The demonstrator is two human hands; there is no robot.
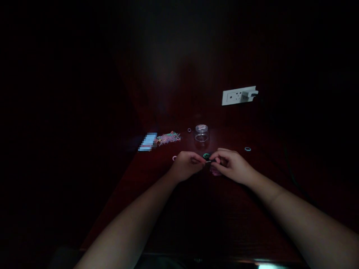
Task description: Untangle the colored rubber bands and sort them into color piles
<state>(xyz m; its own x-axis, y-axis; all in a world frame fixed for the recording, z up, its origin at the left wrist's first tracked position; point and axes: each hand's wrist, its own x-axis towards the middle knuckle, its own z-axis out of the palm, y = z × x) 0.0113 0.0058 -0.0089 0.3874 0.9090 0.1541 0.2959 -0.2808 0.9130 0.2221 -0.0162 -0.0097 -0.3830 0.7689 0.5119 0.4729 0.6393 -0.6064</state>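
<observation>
1. Dark red tabletop (179, 220) lies beneath both hands, dim around the edges.
2. The left hand (185, 166) has thumb and forefinger pressed together, pinching one end of a small item (208, 161). It looks pale there, but is too small and dim to identify.
3. The right hand (237, 166) meets it from the other side, fingers curled and pinching what looks like its darker end. The small item sits between the two sets of fingertips.
4. Just beyond the fingertips is a green coil (206, 155); pink bands (215, 171) lie beside and partly under the right fingers.
5. Farther past the fingers stands a clear jar (201, 138).
6. Beyond the left fingers are a heap of coloured bands (169, 138) and a lit, pixelated screen (147, 142) beside it; a pink ring (174, 158) is near the left knuckles.
7. Right of the right fingers lies a light-blue ring (247, 149).
</observation>
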